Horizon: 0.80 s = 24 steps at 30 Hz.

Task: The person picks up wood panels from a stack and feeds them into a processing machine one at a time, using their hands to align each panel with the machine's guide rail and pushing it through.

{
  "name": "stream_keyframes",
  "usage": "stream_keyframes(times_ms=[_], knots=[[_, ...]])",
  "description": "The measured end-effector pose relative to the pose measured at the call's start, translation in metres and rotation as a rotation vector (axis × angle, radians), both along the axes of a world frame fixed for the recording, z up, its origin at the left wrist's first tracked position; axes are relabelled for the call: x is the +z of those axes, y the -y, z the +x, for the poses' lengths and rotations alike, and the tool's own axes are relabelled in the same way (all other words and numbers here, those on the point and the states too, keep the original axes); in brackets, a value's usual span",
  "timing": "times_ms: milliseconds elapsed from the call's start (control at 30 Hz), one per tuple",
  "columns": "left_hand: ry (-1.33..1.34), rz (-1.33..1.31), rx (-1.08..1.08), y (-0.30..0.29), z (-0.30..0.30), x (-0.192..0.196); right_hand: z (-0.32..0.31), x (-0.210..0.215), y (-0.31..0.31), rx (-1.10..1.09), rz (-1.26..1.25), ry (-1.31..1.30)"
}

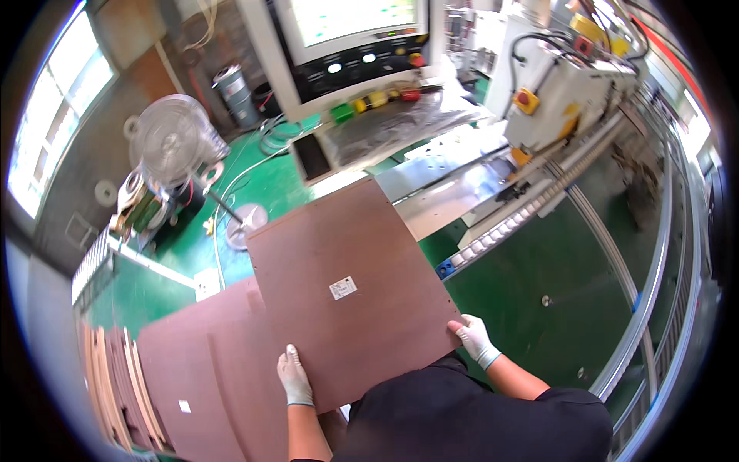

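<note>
A large brown flat panel (pixel 346 277) with a small white label near its middle is held out in front of me, its far edge reaching toward the machine's metal infeed table (pixel 450 192). My left hand (pixel 294 377), in a pale glove, grips the panel's near edge on the left. My right hand (pixel 476 339), also gloved, holds its near right corner. More brown panels (pixel 200 369) lie stacked below and to the left.
A machine with a control screen (pixel 350 23) and buttons stands ahead, and a roller rail (pixel 508 223) runs to the right. A standing fan (pixel 173 138) is at the left on the green floor. Curved metal rails (pixel 654 292) sweep along the right.
</note>
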State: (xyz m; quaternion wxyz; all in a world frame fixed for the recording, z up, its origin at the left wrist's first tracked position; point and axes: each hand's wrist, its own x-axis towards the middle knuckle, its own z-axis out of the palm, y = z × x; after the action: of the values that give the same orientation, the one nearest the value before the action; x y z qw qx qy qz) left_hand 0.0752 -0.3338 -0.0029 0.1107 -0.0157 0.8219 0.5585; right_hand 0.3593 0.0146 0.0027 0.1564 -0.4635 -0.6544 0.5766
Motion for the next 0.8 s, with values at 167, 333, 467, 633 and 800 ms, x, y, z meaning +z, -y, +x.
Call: stream_keyframes(times_ms=[167,333,467,633,800], knots=[[0.092,0.090,-0.240,-0.119,0.016,0.013,0.066,-0.063,-0.067,-0.584,-0.226,-0.542],[0.486,0.077,-0.714,-0.203,0.043,0.012,0.043,-0.028,-0.086,-0.978,-0.601,-0.762],[0.538,-0.184,-1.263,-0.252,0.060,0.033,0.038,-0.043,-0.036,-0.804,-0.684,-0.777],[-0.482,-0.045,-1.032,-0.311,0.018,0.076,0.083,-0.044,-0.024,-0.910,-0.563,-0.708],[-0.877,-0.426,-0.753,-0.351,-0.056,0.035,0.124,-0.021,0.005,-0.957,-0.541,-0.759]])
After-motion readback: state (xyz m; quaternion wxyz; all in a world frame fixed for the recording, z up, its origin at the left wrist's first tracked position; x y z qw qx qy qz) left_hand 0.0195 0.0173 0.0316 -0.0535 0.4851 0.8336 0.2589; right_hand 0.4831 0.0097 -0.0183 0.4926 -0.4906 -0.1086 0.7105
